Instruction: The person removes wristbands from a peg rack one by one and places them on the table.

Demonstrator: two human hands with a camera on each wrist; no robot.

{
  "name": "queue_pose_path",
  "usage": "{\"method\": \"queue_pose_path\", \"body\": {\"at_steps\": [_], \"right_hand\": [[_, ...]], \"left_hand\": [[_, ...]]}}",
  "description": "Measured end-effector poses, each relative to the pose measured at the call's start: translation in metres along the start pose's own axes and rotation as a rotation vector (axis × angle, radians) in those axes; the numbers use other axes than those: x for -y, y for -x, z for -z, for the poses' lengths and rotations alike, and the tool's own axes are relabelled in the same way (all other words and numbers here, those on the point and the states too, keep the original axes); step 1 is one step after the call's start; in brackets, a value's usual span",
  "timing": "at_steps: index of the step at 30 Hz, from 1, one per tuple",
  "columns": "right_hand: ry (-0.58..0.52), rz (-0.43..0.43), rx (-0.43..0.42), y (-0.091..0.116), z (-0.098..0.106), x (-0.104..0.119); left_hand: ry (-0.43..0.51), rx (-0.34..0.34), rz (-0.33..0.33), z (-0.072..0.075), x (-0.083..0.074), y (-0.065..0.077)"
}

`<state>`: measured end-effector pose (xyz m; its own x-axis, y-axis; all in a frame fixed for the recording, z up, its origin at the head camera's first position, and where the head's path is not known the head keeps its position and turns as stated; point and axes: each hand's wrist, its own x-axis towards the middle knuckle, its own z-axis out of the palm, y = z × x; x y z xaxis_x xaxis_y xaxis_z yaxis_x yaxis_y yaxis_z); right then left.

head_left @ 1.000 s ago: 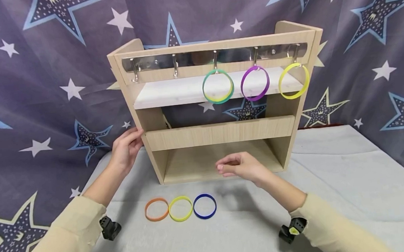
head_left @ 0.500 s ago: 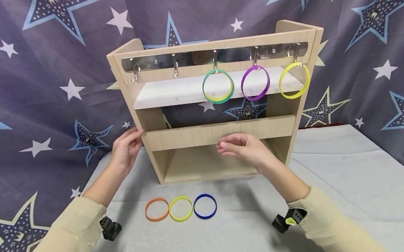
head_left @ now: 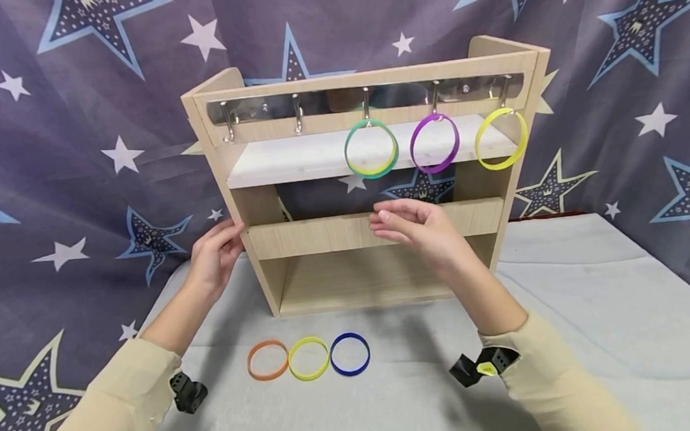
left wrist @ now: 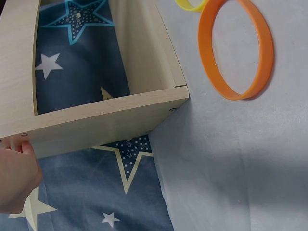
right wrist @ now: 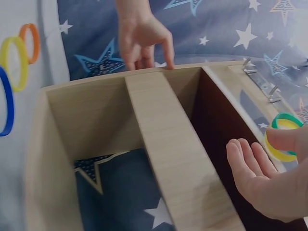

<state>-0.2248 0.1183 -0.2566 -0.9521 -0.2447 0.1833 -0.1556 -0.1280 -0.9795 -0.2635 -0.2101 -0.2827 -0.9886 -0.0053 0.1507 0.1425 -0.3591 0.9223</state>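
Observation:
My left hand (head_left: 216, 259) rests its fingertips against the left side of a light wooden shelf unit (head_left: 334, 233). My right hand (head_left: 423, 232) hovers before the unit's middle crossbar with loosely bent fingers and nothing in them. From the hooks above hang a teal-and-yellow wristband (head_left: 396, 148), a purple wristband (head_left: 457, 138) and a yellow wristband (head_left: 524, 138). On the table, in front of the unit, an orange wristband (head_left: 251, 366), another yellow wristband (head_left: 311, 377) and a dark blue wristband (head_left: 351, 373) lie side by side.
A metal hook rail (head_left: 335, 100) runs along the unit's top; its two left hooks carry no bands. Below it is a white shelf board (head_left: 291, 158). The table has a pale grey cloth (head_left: 574, 305), and a star-patterned curtain (head_left: 160, 143) hangs behind.
My right hand has risen from the lower opening to the height of the crossbar, its fingers a little more spread. The left hand and the wristbands have stayed in place.

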Motion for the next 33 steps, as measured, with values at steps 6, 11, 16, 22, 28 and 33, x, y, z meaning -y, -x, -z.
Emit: {"method": "queue_pose_path", "body": {"at_steps": [6,11,16,22,28,33], "right_hand": [[-0.12,0.036,-0.03,-0.004,-0.005,0.015],[-0.18,0.055,-0.056,-0.005,-0.009,0.023],[-0.261,0.052,-0.074,-0.005,-0.012,0.026],[-0.377,0.085,-0.112,-0.006,-0.017,0.03],[-0.471,0.134,-0.167,-0.01,-0.022,0.035],[-0.577,0.147,-0.169,-0.01,-0.025,0.038]], "left_hand": [[-0.023,-0.004,0.009,-0.001,0.0,0.001],[-0.03,-0.013,0.016,-0.001,0.0,0.001],[0.006,-0.013,-0.003,-0.002,0.0,0.001],[0.022,-0.003,-0.018,-0.003,-0.002,0.001],[0.025,0.002,-0.01,-0.004,-0.003,0.0],[0.029,-0.002,-0.011,-0.003,-0.001,-0.001]]}}
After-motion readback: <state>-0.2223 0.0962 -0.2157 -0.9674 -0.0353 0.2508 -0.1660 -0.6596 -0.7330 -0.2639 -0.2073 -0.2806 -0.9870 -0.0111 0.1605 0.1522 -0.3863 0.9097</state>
